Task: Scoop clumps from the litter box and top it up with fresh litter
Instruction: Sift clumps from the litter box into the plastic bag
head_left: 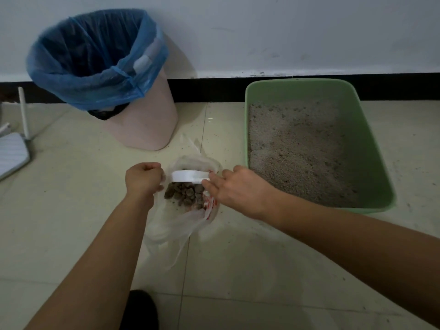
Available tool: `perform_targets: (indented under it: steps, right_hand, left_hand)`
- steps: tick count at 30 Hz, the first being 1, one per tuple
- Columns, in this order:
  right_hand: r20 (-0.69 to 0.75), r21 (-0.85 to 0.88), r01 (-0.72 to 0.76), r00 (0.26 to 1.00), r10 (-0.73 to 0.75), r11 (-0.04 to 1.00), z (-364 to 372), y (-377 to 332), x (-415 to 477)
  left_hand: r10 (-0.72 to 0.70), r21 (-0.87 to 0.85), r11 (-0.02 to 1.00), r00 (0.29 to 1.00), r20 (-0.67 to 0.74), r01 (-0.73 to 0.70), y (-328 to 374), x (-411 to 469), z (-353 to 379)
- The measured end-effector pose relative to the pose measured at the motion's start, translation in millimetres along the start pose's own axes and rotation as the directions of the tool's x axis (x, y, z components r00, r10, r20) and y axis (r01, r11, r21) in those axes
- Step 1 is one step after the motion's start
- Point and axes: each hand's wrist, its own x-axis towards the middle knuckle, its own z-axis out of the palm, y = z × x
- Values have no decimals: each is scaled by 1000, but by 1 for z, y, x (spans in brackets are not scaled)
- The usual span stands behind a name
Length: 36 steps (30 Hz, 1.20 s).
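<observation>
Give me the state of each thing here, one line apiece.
left hand: grips the plastic bag's rim.
right hand: holds the white scoop.
plastic bag: open, with clumps inside.
white scoop: held over the bag's mouth.
litter box: uncovered, holds grey litter.
trash bin: upright, open, fitted with a blue liner.

Looked down on pale cream floor tiles [238, 270], glossy, crossed by thin grout lines and speckled with dark grit. Ended at a black skirting strip [209, 89] under a plain white wall [285, 32]. Dimly, evenly lit. Held a white antenna device [12, 151] at far left.
</observation>
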Motion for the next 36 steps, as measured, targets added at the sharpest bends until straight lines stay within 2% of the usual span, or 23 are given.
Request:
perform_targets:
  steps: [3, 6, 7, 9, 10, 12, 14, 16, 17, 18, 19, 21, 23, 26, 29, 30, 32, 34, 36]
  right_hand:
    - [-43, -6, -31, 999, 31, 1000, 1, 5, -1]
    - [11, 39, 7, 1000, -8, 999, 5, 4, -3]
    - [0, 84, -11, 1000, 11, 996, 5, 7, -6]
    - [-33, 277, -150, 986, 166, 949, 2, 18, -12]
    - [-27, 411, -244, 960, 279, 878, -3, 25, -15]
    - [47, 655, -384, 880, 472, 651, -13, 42, -23]
    - [151, 800, -432, 816, 557, 416, -21, 61, -36]
    - [194, 850, -440, 771, 606, 288, -26, 82, -57]
    - [208, 853, -453, 750, 628, 258, -27, 93, -71]
    - [222, 847, -472, 733, 643, 244, -28, 102, -83]
    - [236, 834, -495, 719, 654, 243, -28, 110, -95]
    - [251, 797, -544, 693, 675, 262, -25, 123, -120]
    - [245, 754, -584, 675, 696, 300, -22, 129, -141]
    - [248, 586, -644, 720, 648, 491, -19, 134, -165]
    - [318, 343, -591, 804, 502, 730, -18, 142, -180]
    - [341, 268, -548, 823, 453, 793, -15, 144, -184]
    - [347, 73, -420, 861, 372, 905, -8, 144, -187]
    - [322, -40, -325, 891, 320, 945, 3, 139, -187]
    - [339, -76, -305, 887, 313, 949, 11, 134, -184]
  left_hand:
    - [-15, -37, 999, 1000, -17, 14, -2, 2, -4]
    - [-20, -67, 998, 1000, -18, 19, -1, 3, -4]
    - [-20, -73, 997, 1000, -15, 18, 0, 4, -2]
    - [-20, -78, 997, 1000, -15, 19, 2, 4, -1]
    - [-19, -74, 997, 1000, -18, 18, 2, 4, 0]
    - [-15, -53, 998, 1000, -17, 14, 2, 4, 3]
    - [3, 11, 1000, 1000, -20, -3, 5, 0, 8]
    - [105, 309, 948, 991, -79, -76, 7, -8, 17]
    - [197, 463, 877, 975, -102, -129, 8, -14, 24]
    - [308, 545, 814, 945, -108, -204, 9, -21, 30]
    - [414, 553, 778, 905, -94, -298, 10, -29, 37]
    - [556, 448, 750, 831, -27, -487, 14, -44, 60]
    - [548, 290, 785, 832, 87, -547, 16, -59, 87]
    - [391, 214, 865, 877, 280, -454, 13, -81, 125]
    - [240, 139, 940, 891, 385, -313, 4, -92, 151]
    - [197, 109, 960, 897, 395, -258, 3, -95, 155]
    - [195, 86, 966, 909, 369, -242, 1, -96, 163]
    - [230, 66, 963, 924, 307, -262, -1, -98, 169]
    - [240, 29, 967, 939, 246, -255, -4, -99, 173]
